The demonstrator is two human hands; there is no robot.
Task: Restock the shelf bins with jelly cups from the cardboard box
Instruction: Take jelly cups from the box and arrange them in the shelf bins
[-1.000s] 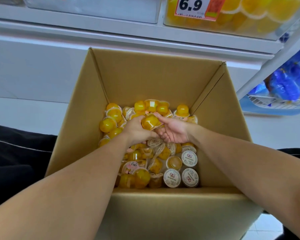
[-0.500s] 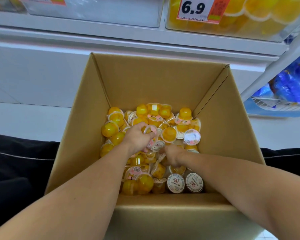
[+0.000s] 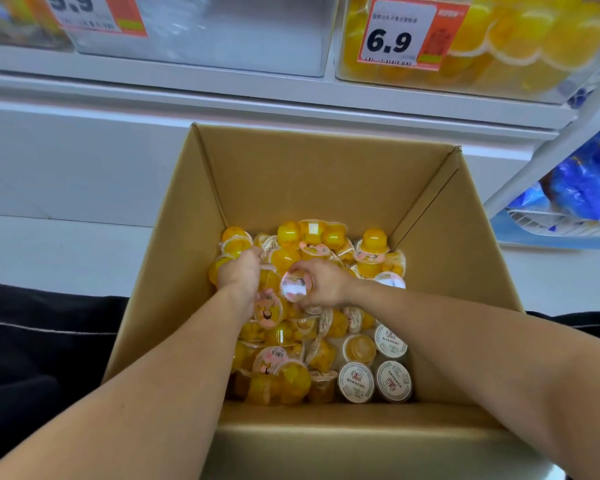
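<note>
Gathering is what this moment amounts to: the small clear plastic jelly cups of yellow fruit jelly lie loose in a heap at the bottom of the open brown cardboard box, and both hands are down among them. Half a second ago the right hand was buried palm-down in the middle of the pile; now the right hand has come up a little and pinches one cup with a pink-printed foil lid, lid turned toward the camera. The left hand has slid toward the box's left wall and curls over several cups there, knuckles up; it seems to clutch a few, though exactly how many is hidden under the palm. A second ago a single cup was passing between the hands, so I judge that the person is collecting a handful before lifting out. Nothing has left the box in this stretch. Above, the clear plastic shelf bin with the 6.9 price tag already holds yellow cups, while the neighbouring clear bin with the 9.9 tag looks nearly bare.
</note>
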